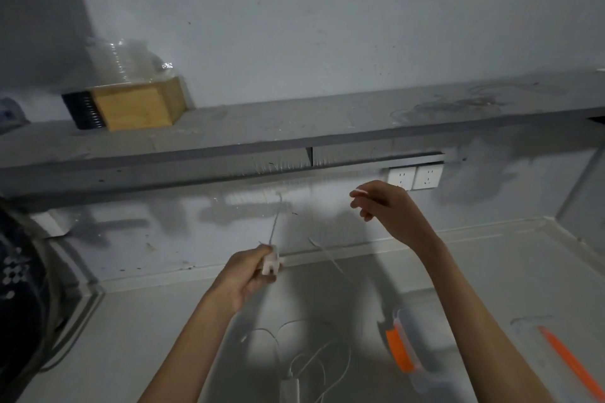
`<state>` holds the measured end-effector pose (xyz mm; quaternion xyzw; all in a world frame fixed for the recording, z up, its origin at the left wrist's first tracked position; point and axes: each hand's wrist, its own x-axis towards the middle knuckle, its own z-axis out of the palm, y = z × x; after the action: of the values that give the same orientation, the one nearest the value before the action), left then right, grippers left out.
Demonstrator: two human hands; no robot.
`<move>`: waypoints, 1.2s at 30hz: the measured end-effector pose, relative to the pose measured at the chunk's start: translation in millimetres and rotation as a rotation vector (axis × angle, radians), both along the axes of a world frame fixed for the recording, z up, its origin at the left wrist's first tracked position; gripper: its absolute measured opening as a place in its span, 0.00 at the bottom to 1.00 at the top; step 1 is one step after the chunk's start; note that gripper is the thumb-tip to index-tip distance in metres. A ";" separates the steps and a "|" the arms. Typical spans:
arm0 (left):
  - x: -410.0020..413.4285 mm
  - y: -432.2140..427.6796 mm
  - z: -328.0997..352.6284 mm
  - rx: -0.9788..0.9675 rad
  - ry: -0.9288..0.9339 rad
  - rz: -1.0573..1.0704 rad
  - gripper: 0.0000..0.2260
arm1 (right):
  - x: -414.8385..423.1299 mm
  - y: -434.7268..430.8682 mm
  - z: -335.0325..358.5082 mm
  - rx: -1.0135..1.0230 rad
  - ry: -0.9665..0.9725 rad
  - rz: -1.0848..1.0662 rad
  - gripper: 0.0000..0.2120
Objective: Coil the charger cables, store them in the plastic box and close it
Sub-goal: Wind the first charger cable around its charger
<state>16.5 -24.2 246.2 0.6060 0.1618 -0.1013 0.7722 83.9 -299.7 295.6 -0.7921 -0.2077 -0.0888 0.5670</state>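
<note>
My left hand (248, 273) is closed around a white charger plug (271, 263), held up above the counter. Its thin white cable (327, 255) trails off blurred toward my right hand (386, 206), which is raised higher with fingers pinched on the cable. A second white charger (289, 388) with its loose cable (314, 357) lies on the counter at the bottom centre. The clear plastic box with orange clips (404, 350) sits on the counter under my right forearm. An orange-edged lid (569, 366) lies at the far right.
A grey shelf (294, 134) runs across the wall, carrying a wooden box (137, 105) with clear plastic cups on top. White wall sockets (414, 177) sit under the shelf, just behind my right hand. A dark patterned object (19, 271) stands at the left edge.
</note>
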 end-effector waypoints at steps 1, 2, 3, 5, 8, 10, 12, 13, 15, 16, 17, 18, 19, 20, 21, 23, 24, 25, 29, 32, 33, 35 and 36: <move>-4.8 -1.2 0.1 0.077 -0.042 -0.034 0.07 | 1.1 -0.7 -1.3 -0.061 0.055 0.000 0.06; -9.6 -4.4 1.4 0.096 -0.101 -0.071 0.07 | 0.8 0.3 -1.8 -0.118 0.104 0.034 0.06; -13.5 -7.9 3.9 0.074 -0.170 -0.110 0.08 | -1.2 4.2 -0.8 -0.152 0.139 0.082 0.06; -18.2 -17.0 14.4 0.049 -0.297 -0.204 0.09 | -9.3 19.5 3.7 -0.111 0.191 0.187 0.08; -19.7 -35.9 24.5 0.158 -0.359 -0.365 0.14 | -22.7 45.3 9.8 0.079 0.258 0.294 0.09; -22.6 -46.5 22.0 0.132 -0.336 -0.433 0.14 | -24.3 55.2 9.0 0.183 0.306 0.321 0.11; -24.9 -52.0 16.4 0.164 -0.342 -0.487 0.11 | -19.9 55.7 8.2 0.342 0.370 0.322 0.12; -25.7 -53.0 14.6 0.228 -0.364 -0.504 0.10 | -16.9 51.6 7.9 0.435 0.405 0.323 0.11; -24.8 -53.6 14.2 0.305 -0.396 -0.485 0.11 | -11.8 39.8 5.7 0.554 0.450 0.335 0.13; -23.8 -53.9 16.8 0.285 -0.393 -0.448 0.11 | -10.2 34.1 0.6 0.565 0.473 0.345 0.16; -23.0 -54.6 20.7 0.235 -0.392 -0.409 0.11 | -11.4 29.7 -6.7 0.540 0.499 0.346 0.18; -23.1 -55.6 26.8 0.178 -0.403 -0.384 0.11 | -14.8 28.6 -16.4 0.480 0.520 0.342 0.19; -22.7 -56.3 34.5 0.139 -0.423 -0.365 0.11 | -20.0 30.1 -28.7 0.403 0.526 0.353 0.20; -22.4 -57.5 43.9 0.129 -0.451 -0.350 0.11 | -26.4 34.3 -43.3 0.319 0.506 0.369 0.22; -21.9 -58.2 53.6 0.128 -0.483 -0.342 0.12 | -36.3 40.8 -55.3 0.245 0.467 0.380 0.22; -23.0 -58.7 76.5 0.139 -0.543 -0.329 0.12 | -56.9 56.3 -81.9 0.130 0.351 0.376 0.17; -23.9 -58.4 88.1 0.134 -0.575 -0.323 0.12 | -67.0 62.8 -93.2 0.064 0.308 0.346 0.15; -25.2 -56.9 99.3 0.122 -0.611 -0.325 0.12 | -73.0 67.1 -107.0 0.007 0.285 0.307 0.13; -38.6 -48.2 139.2 0.064 -0.712 -0.334 0.13 | -64.0 56.0 -173.4 -0.371 0.299 0.143 0.11; -37.9 -44.8 136.8 0.245 -0.738 -0.308 0.11 | -55.5 48.9 -167.5 -0.189 0.407 0.076 0.08; -32.8 -42.0 124.4 0.299 -0.720 -0.309 0.11 | -52.2 47.4 -154.6 -0.077 0.393 0.030 0.08; -23.1 -38.5 90.5 0.371 -0.623 -0.351 0.13 | -47.3 47.6 -112.4 0.187 0.438 0.013 0.11; -21.1 -38.0 71.3 0.402 -0.563 -0.393 0.12 | -44.9 48.4 -92.5 0.301 0.441 0.019 0.12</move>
<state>-4.6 -62.2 317.5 0.7686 -0.1585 -0.0433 0.6183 39.0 -251.3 203.2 -0.6971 -0.0709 0.0614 0.7108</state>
